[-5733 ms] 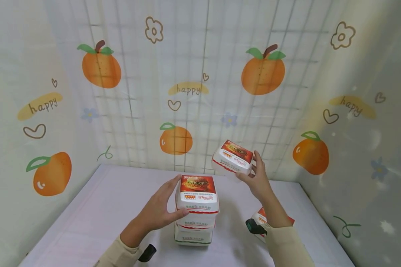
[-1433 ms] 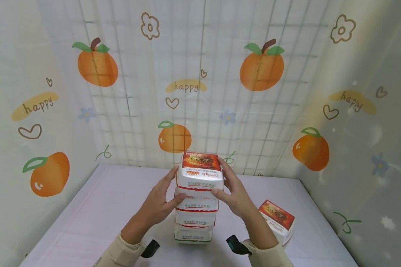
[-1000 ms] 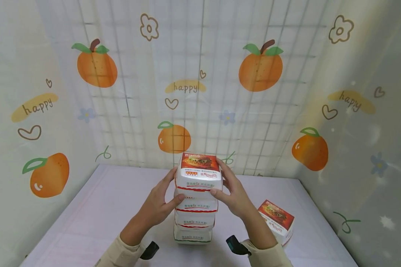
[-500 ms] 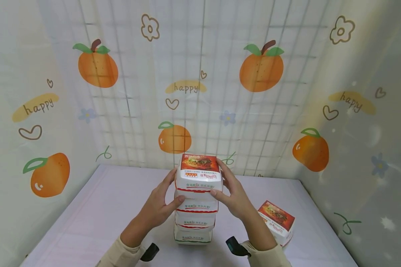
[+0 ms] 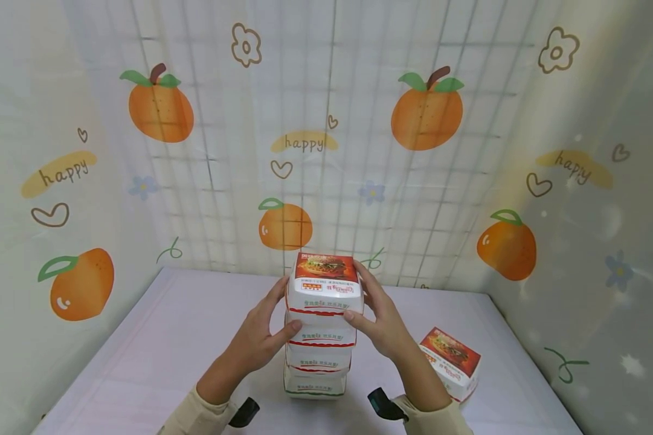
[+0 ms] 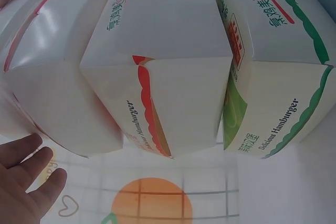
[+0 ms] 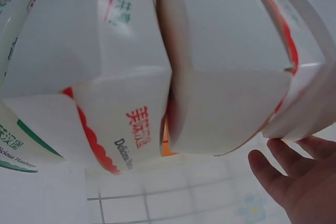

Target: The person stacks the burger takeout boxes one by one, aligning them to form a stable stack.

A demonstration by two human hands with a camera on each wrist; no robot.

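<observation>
Several white burger boxes stand in a stack on the table [image 5: 223,326]. The top burger box [image 5: 326,293] has a red burger picture on its lid. My right hand [image 5: 383,320] holds this box at its right side, thumb on the front near the lower edge. My left hand [image 5: 258,335] lies along the stack's left side, its thumb against the second burger box [image 5: 326,333]. Loosely spread fingers [image 6: 47,182] show beside the boxes in the left wrist view. The bottom burger box [image 6: 283,98] has green trim. In the right wrist view, fingertips [image 7: 278,148] meet the top box's edge.
One more burger box [image 5: 451,362] lies turned at an angle on the right, partly behind the right forearm. A white curtain [image 5: 348,90] printed with oranges hangs behind the table, with a wire grid showing through it.
The right hand has brought a burger box from the right onto the stack. Over the last second that box has settled slightly lower. The left hand has moved little.
</observation>
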